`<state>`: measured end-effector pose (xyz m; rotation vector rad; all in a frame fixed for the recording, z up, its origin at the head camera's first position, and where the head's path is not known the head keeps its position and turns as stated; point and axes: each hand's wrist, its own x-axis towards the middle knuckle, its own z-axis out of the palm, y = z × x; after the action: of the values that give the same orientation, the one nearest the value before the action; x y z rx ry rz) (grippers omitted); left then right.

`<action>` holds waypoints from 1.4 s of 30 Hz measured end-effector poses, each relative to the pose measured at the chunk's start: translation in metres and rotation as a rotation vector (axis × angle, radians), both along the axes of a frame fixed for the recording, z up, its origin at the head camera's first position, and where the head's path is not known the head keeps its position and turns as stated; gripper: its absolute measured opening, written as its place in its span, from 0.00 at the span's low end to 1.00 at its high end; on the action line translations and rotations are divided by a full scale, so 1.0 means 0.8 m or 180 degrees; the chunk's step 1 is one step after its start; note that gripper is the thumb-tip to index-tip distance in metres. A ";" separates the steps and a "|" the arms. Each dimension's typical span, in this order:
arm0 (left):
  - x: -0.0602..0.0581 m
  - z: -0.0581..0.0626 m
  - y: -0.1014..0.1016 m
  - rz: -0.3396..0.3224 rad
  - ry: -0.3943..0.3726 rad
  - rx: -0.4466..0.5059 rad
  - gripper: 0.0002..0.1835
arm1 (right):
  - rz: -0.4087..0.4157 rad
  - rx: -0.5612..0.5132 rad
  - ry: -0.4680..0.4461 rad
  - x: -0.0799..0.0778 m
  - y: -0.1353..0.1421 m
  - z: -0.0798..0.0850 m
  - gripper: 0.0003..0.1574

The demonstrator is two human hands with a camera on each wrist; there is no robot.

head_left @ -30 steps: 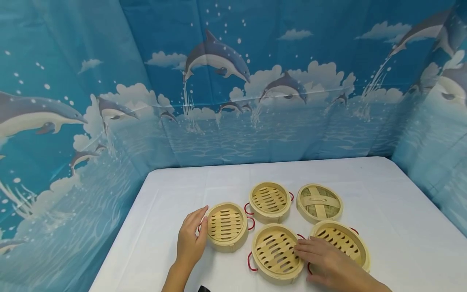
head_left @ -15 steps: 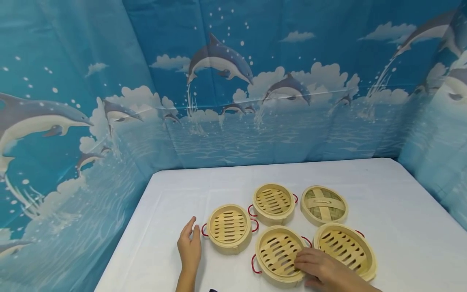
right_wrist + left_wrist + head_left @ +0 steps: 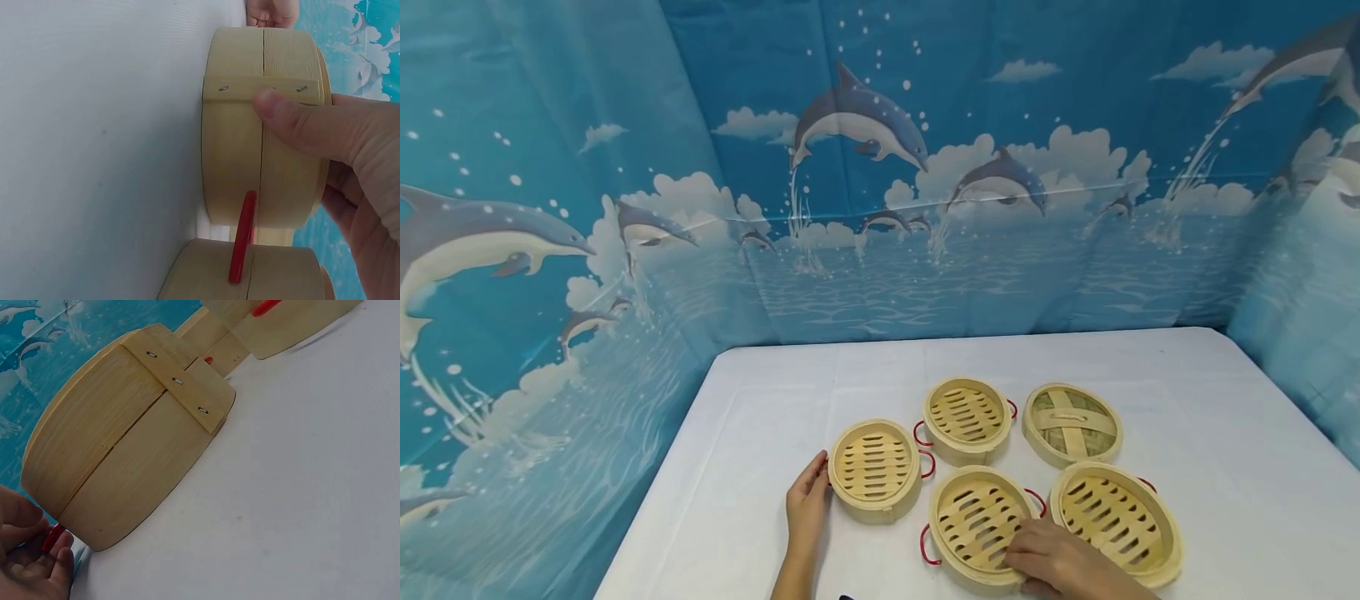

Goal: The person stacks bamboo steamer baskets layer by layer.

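My left hand (image 3: 808,500) is at the left side of a small round bamboo steamer basket (image 3: 874,471). In the left wrist view, thumb and curled fingers hold its red handle (image 3: 53,539) low beside the wall. My right hand (image 3: 1060,558) grips the front middle steamer basket (image 3: 973,512) by its near right rim. From the right wrist, the thumb presses on the outer wall (image 3: 231,144), over the stapled seam, while the other fingers reach over the rim and are partly hidden. Both baskets sit upright on the table and show slotted bases.
Behind them stands another steamer basket (image 3: 967,414) with red handles. A woven bamboo lid (image 3: 1070,419) lies at the back right, and one more basket (image 3: 1112,517) is just right of my right hand. White cloth (image 3: 760,417) covers the table; a dolphin-print curtain (image 3: 865,275) surrounds it.
My left hand drew away from the left basket, then came back to its red handle. My right fingers have curled further over the front basket's rim. The head view has shifted slightly left.
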<state>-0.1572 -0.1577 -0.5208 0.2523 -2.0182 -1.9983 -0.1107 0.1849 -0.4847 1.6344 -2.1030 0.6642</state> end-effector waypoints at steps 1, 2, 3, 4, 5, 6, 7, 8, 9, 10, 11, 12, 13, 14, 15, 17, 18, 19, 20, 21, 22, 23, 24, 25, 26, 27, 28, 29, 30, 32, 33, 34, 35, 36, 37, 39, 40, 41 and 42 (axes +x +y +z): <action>0.000 0.000 0.000 -0.0008 -0.0014 0.0045 0.18 | -0.0007 -0.0009 -0.0020 0.001 0.000 0.000 0.08; -0.001 0.000 0.001 -0.0012 -0.0016 0.0093 0.18 | -0.0022 -0.0013 -0.0037 0.002 0.000 -0.001 0.07; -0.001 0.000 0.001 -0.0011 -0.0003 0.0130 0.18 | -0.0036 -0.0020 -0.0029 0.002 0.001 -0.001 0.07; -0.002 0.000 0.002 -0.0010 0.0009 0.0161 0.18 | -0.0048 -0.0014 -0.0015 0.002 0.001 -0.001 0.07; -0.002 -0.001 0.002 -0.0011 0.0026 0.0182 0.18 | -0.0038 -0.0018 0.0006 0.002 0.001 -0.001 0.07; -0.002 -0.001 0.003 -0.0018 0.0058 0.0198 0.18 | -0.0026 -0.0028 0.0032 0.001 0.001 -0.002 0.07; -0.002 -0.001 0.004 -0.0023 0.0068 0.0212 0.18 | -0.0012 -0.0041 0.0047 0.001 0.001 -0.003 0.07; -0.002 -0.001 0.004 -0.0024 0.0078 0.0224 0.18 | -0.0001 -0.0053 0.0056 0.000 0.001 -0.003 0.07; -0.002 -0.001 0.005 -0.0035 0.0092 0.0218 0.18 | 0.0004 -0.0061 0.0060 0.000 0.001 -0.004 0.06; -0.002 -0.001 0.005 -0.0037 0.0096 0.0199 0.18 | 0.0001 -0.0057 0.0058 0.000 0.001 -0.003 0.06; -0.001 -0.002 0.005 -0.0039 0.0114 0.0178 0.18 | 0.0004 -0.0060 0.0046 0.000 0.001 -0.003 0.06; -0.001 -0.002 0.005 -0.0034 0.0120 0.0179 0.18 | 0.0001 -0.0058 0.0040 0.000 0.001 -0.003 0.06; -0.001 -0.003 0.004 -0.0028 0.0122 0.0181 0.18 | -0.0010 -0.0044 0.0031 0.000 0.001 -0.001 0.06; -0.001 -0.003 0.003 -0.0022 0.0123 0.0186 0.18 | -0.0015 -0.0033 0.0018 0.001 0.000 0.000 0.07; -0.001 -0.003 0.003 -0.0011 0.0127 0.0177 0.18 | -0.0029 -0.0022 -0.0006 0.002 0.000 0.003 0.07; -0.001 -0.005 0.001 -0.0002 0.0135 0.0172 0.18 | -0.0083 0.0011 -0.0052 0.004 0.000 0.011 0.07; -0.001 -0.005 0.001 -0.0004 0.0143 0.0179 0.18 | -0.0118 0.0035 -0.0068 0.005 -0.001 0.016 0.07; -0.001 -0.006 0.000 -0.0014 0.0153 0.0184 0.18 | -0.0157 0.0067 -0.0110 0.006 0.000 0.022 0.07; -0.001 -0.006 0.000 -0.0011 0.0156 0.0187 0.18 | -0.0198 0.0100 -0.0184 0.007 0.000 0.029 0.07; -0.001 -0.006 -0.001 -0.0008 0.0158 0.0189 0.18 | -0.0246 0.0137 -0.0233 0.008 0.000 0.036 0.07; -0.001 -0.005 -0.002 -0.0010 0.0161 0.0187 0.18 | -0.0289 0.0182 -0.0281 0.009 -0.001 0.043 0.07; -0.001 -0.005 -0.002 -0.0008 0.0169 0.0189 0.18 | -0.0318 0.0207 -0.0330 0.009 -0.001 0.050 0.07; -0.001 -0.005 -0.003 -0.0001 0.0165 0.0185 0.18 | -0.0331 0.0215 -0.0376 0.009 -0.002 0.057 0.08; 0.000 -0.005 -0.003 0.0008 0.0151 0.0199 0.18 | -0.0329 0.0191 -0.0409 0.008 -0.003 0.063 0.08; 0.000 -0.004 -0.004 0.0018 0.0143 0.0201 0.18 | -0.0346 0.0167 -0.0397 0.006 -0.005 0.069 0.09; 0.000 -0.004 -0.004 0.0019 0.0138 0.0200 0.18 | -0.0326 0.0117 -0.0322 0.003 -0.007 0.074 0.11; 0.000 -0.004 -0.005 0.0016 0.0138 0.0204 0.18 | -0.0320 0.0064 -0.0283 0.000 -0.009 0.080 0.13; 0.000 -0.004 -0.005 0.0015 0.0135 0.0201 0.18 | -0.0326 0.0015 -0.0217 -0.004 -0.011 0.084 0.16; 0.001 -0.004 -0.005 0.0011 0.0132 0.0192 0.18 | -0.0309 -0.0042 -0.0165 -0.008 -0.014 0.089 0.18; 0.001 -0.004 -0.006 -0.0005 0.0139 0.0171 0.18 | -0.0334 -0.0103 -0.0041 -0.017 -0.019 0.096 0.21; 0.001 -0.004 -0.006 -0.0009 0.0138 0.0159 0.18 | -0.0335 -0.0113 -0.0027 -0.022 -0.022 0.100 0.18; 0.001 -0.004 -0.006 -0.0012 0.0137 0.0149 0.18 | -0.0347 -0.0116 -0.0018 -0.027 -0.026 0.103 0.13; 0.001 -0.004 -0.005 -0.0010 0.0134 0.0130 0.18 | -0.0352 -0.0112 -0.0002 -0.032 -0.029 0.106 0.09; 0.001 -0.004 -0.005 -0.0008 0.0134 0.0129 0.18 | -0.0348 -0.0115 -0.0013 -0.037 -0.033 0.107 0.08; 0.000 -0.004 -0.005 -0.0011 0.0129 0.0138 0.18 | -0.0372 -0.0090 -0.0009 -0.042 -0.037 0.109 0.11; 0.000 -0.005 -0.004 -0.0015 0.0123 0.0150 0.18 | -0.0384 -0.0041 -0.0038 -0.051 -0.045 0.110 0.20; -0.001 -0.005 -0.004 -0.0025 0.0134 0.0147 0.17 | -0.0377 -0.0021 -0.0052 -0.056 -0.050 0.110 0.22; -0.001 -0.005 -0.004 -0.0034 0.0134 0.0154 0.17 | -0.0383 0.0009 -0.0089 -0.060 -0.054 0.109 0.21; -0.001 -0.006 -0.003 -0.0046 0.0135 0.0156 0.17 | -0.0381 0.0034 -0.0118 -0.063 -0.059 0.108 0.21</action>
<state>-0.1581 -0.1604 -0.5254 0.2045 -1.9526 -2.0463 -0.1614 0.1380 -0.3980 1.4986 -2.2141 0.6501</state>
